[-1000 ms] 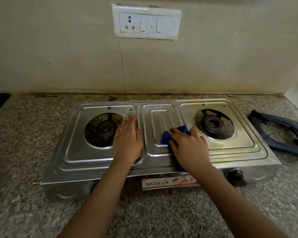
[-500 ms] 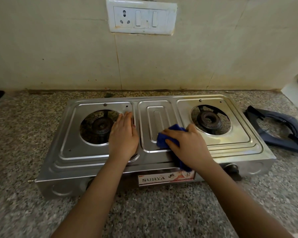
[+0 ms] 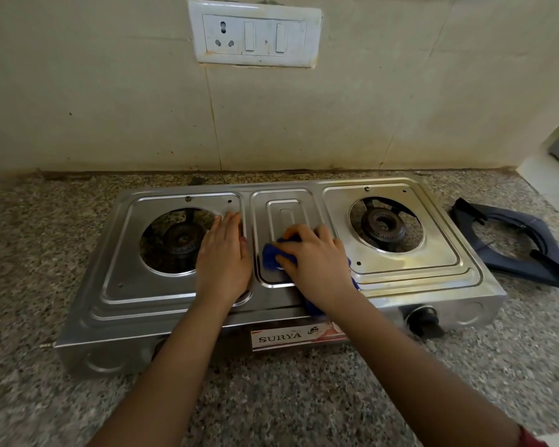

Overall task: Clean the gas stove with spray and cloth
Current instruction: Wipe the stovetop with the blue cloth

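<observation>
The steel gas stove [image 3: 175,295] sits on the speckled granite table [image 3: 271,398], its back edge close to the tiled wall [image 3: 110,108]. On its raised middle panel lies the blue cloth [image 3: 273,258], bunched under the right hand [image 3: 313,262], whose fingers are curled down over it and pressing it to the metal; a tail of the cloth shows below the wrist near the front edge. The left hand [image 3: 223,256] lies flat and spread, palm down, on the steel just right of the left burner opening, holding nothing. Both round openings in the top stand bare of their pan supports: the left burner [image 3: 179,238] and the right burner [image 3: 383,225] sit exposed in their wells. The plate around the right burner carries yellowish stains. A black knob [image 3: 421,319] projects from the front face at the right, beside a label [image 3: 291,336] reading SURYA. A dark pan support [image 3: 510,243] rests on the table just right of the stove. A white switchboard [image 3: 254,33] hangs on the wall above.
</observation>
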